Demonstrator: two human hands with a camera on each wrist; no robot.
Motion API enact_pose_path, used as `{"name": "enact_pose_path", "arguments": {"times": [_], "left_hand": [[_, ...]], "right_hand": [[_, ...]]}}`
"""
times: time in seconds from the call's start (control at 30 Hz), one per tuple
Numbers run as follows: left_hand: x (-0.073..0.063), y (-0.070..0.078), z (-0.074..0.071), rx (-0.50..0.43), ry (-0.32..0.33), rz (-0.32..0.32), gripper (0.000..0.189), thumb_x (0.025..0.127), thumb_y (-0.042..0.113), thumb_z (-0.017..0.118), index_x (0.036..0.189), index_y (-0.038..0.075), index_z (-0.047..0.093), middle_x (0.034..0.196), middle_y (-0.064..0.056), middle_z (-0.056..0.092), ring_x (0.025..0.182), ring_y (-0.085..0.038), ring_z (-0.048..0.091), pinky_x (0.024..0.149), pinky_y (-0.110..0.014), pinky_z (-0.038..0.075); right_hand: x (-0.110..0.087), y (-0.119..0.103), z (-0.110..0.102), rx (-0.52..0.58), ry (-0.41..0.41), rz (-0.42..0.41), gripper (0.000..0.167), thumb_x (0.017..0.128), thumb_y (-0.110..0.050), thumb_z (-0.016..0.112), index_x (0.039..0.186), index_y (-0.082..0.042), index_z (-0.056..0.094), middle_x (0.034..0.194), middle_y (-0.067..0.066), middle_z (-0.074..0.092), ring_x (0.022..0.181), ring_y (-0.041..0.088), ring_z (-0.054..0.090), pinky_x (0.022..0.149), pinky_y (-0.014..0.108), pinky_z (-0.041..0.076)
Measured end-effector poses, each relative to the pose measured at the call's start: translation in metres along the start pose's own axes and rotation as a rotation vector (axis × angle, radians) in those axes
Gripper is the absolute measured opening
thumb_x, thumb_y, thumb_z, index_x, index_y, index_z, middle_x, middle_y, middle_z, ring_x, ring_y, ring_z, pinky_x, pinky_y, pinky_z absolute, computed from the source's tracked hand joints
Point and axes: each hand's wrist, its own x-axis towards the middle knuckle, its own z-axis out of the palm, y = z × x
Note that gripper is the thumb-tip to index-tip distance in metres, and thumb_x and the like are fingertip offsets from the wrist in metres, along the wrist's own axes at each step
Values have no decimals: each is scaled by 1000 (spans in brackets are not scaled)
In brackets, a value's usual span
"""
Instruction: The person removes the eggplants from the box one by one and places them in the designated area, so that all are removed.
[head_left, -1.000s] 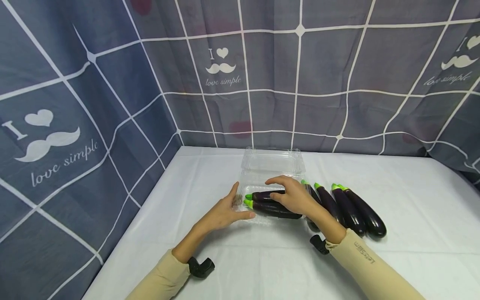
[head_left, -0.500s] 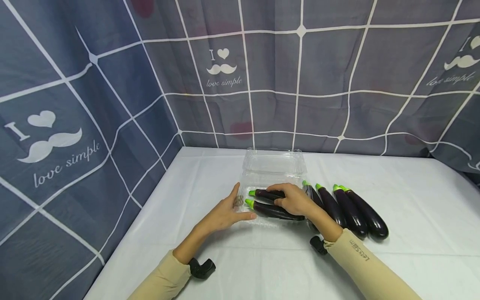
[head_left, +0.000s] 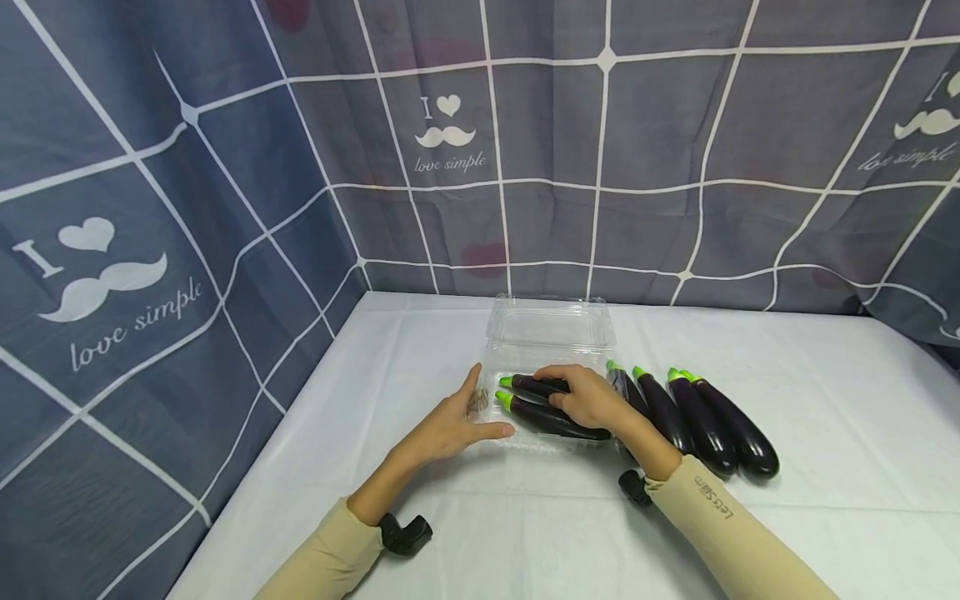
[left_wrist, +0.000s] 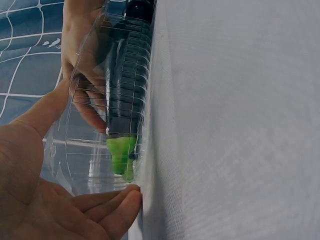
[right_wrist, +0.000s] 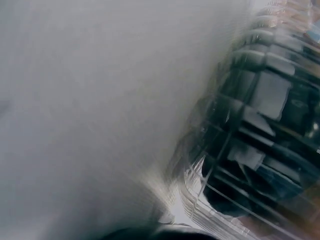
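Observation:
A clear plastic clamshell box (head_left: 551,327) lies with its lid folded back. In its base are two dark eggplants with green caps. My right hand (head_left: 591,398) reaches over from the right and grips the rear eggplant (head_left: 523,385), covering its thick end. The front eggplant (head_left: 555,420) lies beside it, along the box's near side. At the box's left end my left hand (head_left: 450,427) rests with thumb and index finger spread apart. The left wrist view shows its fingertips (left_wrist: 131,199) right at the ribbed plastic, near a green cap (left_wrist: 121,154).
Several more eggplants (head_left: 701,425) lie side by side at a slant, just right of the box. A white cloth (head_left: 525,533) covers the table. Behind and to the left hangs a grey-blue checked curtain (head_left: 645,133).
My right hand has come down onto the rear eggplant and taken hold of it. That eggplant has shifted slightly back, and the front one's cap end has turned slightly. My left hand has hardly moved.

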Motion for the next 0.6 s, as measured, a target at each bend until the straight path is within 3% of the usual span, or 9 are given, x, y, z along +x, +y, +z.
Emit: {"name": "enact_pose_path", "arguments": {"times": [0.6], "left_hand": [[-1,-1,0,-2,-3,1,116,81,47,79,159,8,3,157,-20,26,143,-28,27,113,-49,26]], "right_hand": [[-1,1,2,-7,11,-21,37,92,2,62,128,-5,64,132,16,60,125,39,51,100,56,41]]}}
